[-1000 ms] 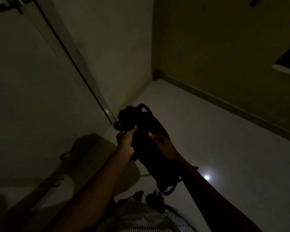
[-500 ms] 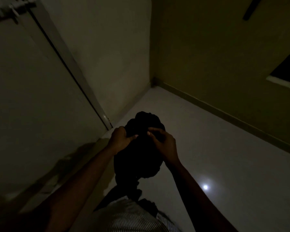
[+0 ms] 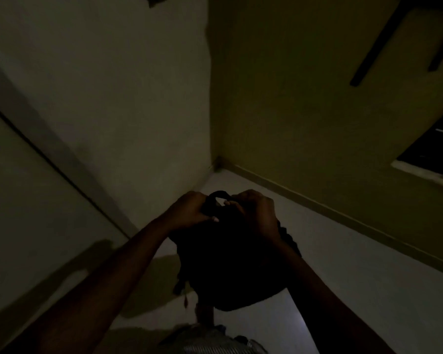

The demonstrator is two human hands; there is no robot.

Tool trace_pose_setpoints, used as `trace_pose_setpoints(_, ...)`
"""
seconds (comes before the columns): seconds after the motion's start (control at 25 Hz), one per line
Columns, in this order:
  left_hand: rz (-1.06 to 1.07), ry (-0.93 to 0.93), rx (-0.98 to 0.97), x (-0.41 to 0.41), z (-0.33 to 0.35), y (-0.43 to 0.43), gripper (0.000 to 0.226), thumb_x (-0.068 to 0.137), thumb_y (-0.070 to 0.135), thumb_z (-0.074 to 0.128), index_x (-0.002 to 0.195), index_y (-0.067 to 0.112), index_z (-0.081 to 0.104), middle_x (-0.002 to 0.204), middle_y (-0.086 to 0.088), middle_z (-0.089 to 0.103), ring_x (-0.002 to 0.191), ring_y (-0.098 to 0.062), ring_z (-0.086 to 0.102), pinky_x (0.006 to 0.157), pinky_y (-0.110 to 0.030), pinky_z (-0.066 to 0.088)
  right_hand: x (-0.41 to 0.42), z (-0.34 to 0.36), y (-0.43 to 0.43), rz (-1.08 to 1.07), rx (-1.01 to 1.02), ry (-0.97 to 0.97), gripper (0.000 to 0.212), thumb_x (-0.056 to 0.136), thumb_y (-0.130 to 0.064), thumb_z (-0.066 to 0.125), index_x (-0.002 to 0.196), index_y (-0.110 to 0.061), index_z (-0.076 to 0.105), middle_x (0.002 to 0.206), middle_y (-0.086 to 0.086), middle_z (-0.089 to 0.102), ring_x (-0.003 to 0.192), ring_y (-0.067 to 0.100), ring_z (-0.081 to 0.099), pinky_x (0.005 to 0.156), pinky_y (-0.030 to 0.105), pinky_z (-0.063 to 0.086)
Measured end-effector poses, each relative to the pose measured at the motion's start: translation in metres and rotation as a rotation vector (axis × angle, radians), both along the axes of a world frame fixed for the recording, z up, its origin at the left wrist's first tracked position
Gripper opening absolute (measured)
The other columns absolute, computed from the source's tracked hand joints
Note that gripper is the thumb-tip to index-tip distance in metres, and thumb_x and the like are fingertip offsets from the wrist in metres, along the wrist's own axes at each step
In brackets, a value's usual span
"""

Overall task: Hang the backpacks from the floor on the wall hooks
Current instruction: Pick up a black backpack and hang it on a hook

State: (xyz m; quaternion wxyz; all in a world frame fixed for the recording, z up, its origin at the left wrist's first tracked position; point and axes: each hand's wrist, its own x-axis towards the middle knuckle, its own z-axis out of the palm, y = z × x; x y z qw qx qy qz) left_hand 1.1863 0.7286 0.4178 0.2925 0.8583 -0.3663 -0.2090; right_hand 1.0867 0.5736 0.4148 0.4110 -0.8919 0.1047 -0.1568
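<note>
In a very dim room a person holds a black backpack [image 3: 230, 264] up in front of the body with both hands, off the floor [image 3: 356, 277] and below the corner [image 3: 216, 164] where two walls meet. The left hand [image 3: 189, 210] grips the top of the bag on the left side of its loop [image 3: 218, 194], fingers curled into the fabric and the thumb pressed against the bag's upper face. The right hand [image 3: 256, 213] is curled round the top on the other side, its fingertips [image 3: 228, 203] pinching at the base of the loop. The loop stands up between the two hands, a small arch just below the corner. The bag's body hangs down toward the person, and a short cord or zip pull [image 3: 185, 301] dangles from its lower left edge. It is too dark to tell which side of the bag faces the camera. To the left of the corner stands a pale door [image 3: 23, 213] in its frame, and the arms' shadow falls across its lower part. Well to the right of the corner a dark opening with a pale sill [image 3: 425, 175] is set in the wall. Above and to the right of the corner a dark slanted bar [image 3: 384, 39] crosses the wall, and what it is cannot be made out. A striped shirt [image 3: 210, 341] shows at the bottom edge.
</note>
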Motion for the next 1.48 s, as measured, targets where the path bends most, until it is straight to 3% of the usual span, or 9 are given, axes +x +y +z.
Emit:
trace_pose_setpoints(0.2, 0.271, -0.418, -0.234, 0.067, -0.004, -0.047, 0.032, 0.068, 0.037, 0.075, 0.094, 0.017, 0.075, 0.098, -0.008, 0.072, 0.097, -0.031, 0.061, 0.083, -0.038, 0.048, 0.064, -0.003, -0.043, -0.345, 0.249, 0.001, 0.017, 0.08, -0.018, 0.071, 0.073, -0.004, 0.074, 0.08, 0.013, 0.074, 0.081, 0.023, 0.069, 0.072, 0.028, 0.05)
trace_pose_setpoints(0.32, 0.272, -0.266, -0.257, 0.1, -0.004, -0.077, 0.031, 0.077, 0.032, 0.072, 0.1, 0.012, 0.074, 0.108, -0.009, 0.067, 0.105, -0.027, 0.056, 0.088, -0.022, 0.036, 0.097, 0.001, -0.06, -0.447, 0.454, -0.027, 0.021, 0.078, -0.018, 0.072, 0.06, -0.028, 0.066, 0.07, -0.007, 0.066, 0.078, 0.016, 0.066, 0.071, 0.028, 0.05)
trace_pose_setpoints(0.48, 0.349, -0.096, -0.408, 0.169, 0.02, -0.128, 0.03, 0.08, 0.024, 0.071, 0.103, 0.005, 0.072, 0.112, -0.012, 0.067, 0.106, -0.023, 0.059, 0.082, -0.012, 0.04, 0.164, 0.026, -0.086, -0.398, 0.437, -0.135, 0.011, 0.081, -0.013, 0.069, 0.071, -0.016, 0.072, 0.07, -0.006, 0.065, 0.069, 0.008, 0.063, 0.063, 0.006, 0.046)
trace_pose_setpoints(0.6, 0.405, -0.068, -0.568, 0.226, 0.048, -0.158, 0.025, 0.079, 0.012, 0.071, 0.102, 0.002, 0.072, 0.104, -0.017, 0.07, 0.092, -0.019, 0.061, 0.064, 0.005, 0.04, 0.219, 0.049, -0.117, -0.359, 0.439, -0.221, 0.012, 0.081, -0.013, 0.068, 0.087, -0.003, 0.074, 0.083, 0.01, 0.071, 0.077, 0.016, 0.066, 0.07, 0.022, 0.051)
trace_pose_setpoints(0.76, 0.341, -0.167, -0.657, 0.294, 0.093, -0.206, 0.021, 0.081, 0.003, 0.067, 0.1, -0.003, 0.071, 0.102, -0.017, 0.072, 0.089, -0.014, 0.061, 0.067, 0.008, 0.041, 0.286, 0.093, -0.176, -0.265, 0.464, -0.247, 0.02, 0.083, -0.015, 0.066, 0.095, 0.0, 0.073, 0.095, 0.016, 0.072, 0.086, 0.025, 0.069, 0.077, 0.036, 0.055)
trace_pose_setpoints(0.92, 0.328, -0.234, -0.725, 0.352, 0.139, -0.261, 0.021, 0.086, 0.01, 0.063, 0.101, -0.002, 0.071, 0.091, 0.001, 0.064, 0.081, -0.005, 0.06, 0.062, 0.007, 0.039, 0.343, 0.152, -0.235, -0.175, 0.502, -0.259, 0.017, 0.081, -0.019, 0.069, 0.092, -0.007, 0.074, 0.087, 0.007, 0.074, 0.077, 0.018, 0.07, 0.069, 0.03, 0.056)
trace_pose_setpoints(1.08, 0.336, -0.187, -0.85, 0.397, 0.191, -0.311, 0.02, 0.089, 0.024, 0.059, 0.096, 0.009, 0.069, 0.082, 0.007, 0.064, 0.073, 0.005, 0.057, 0.058, 0.0, 0.042, 0.384, 0.214, -0.277, -0.137, 0.427, -0.314, 0.008, 0.082, -0.019, 0.068, 0.082, -0.014, 0.074, 0.066, -0.008, 0.07, 0.063, 0.009, 0.067, 0.054, 0.018, 0.051)
trace_pose_setpoints(1.32, 0.348, -0.144, -1.135, 0.454, 0.303, -0.387, 0.026, 0.084, 0.028, 0.064, 0.101, 0.01, 0.071, 0.09, 0.001, 0.07, 0.086, -0.014, 0.066, 0.077, -0.027, 0.054, 0.445, 0.321, -0.333, -0.234, 0.228, -0.522, 0.02, 0.086, -0.018, 0.063, 0.093, -0.001, 0.072, 0.085, 0.013, 0.072, 0.07, 0.014, 0.067, 0.06, 0.022, 0.052)
trace_pose_setpoints(1.48, 0.261, -0.266, -1.306, 0.49, 0.387, -0.426, 0.023, 0.083, 0.021, 0.066, 0.101, 0.007, 0.072, 0.095, -0.005, 0.073, 0.086, -0.013, 0.065, 0.079, -0.026, 0.053, 0.486, 0.398, -0.368, -0.376, -0.037, -0.714, 0.027, 0.084, -0.025, 0.065, 0.101, -0.006, 0.072, 0.099, 0.011, 0.073, 0.085, 0.012, 0.065, 0.065, 0.015, 0.049)
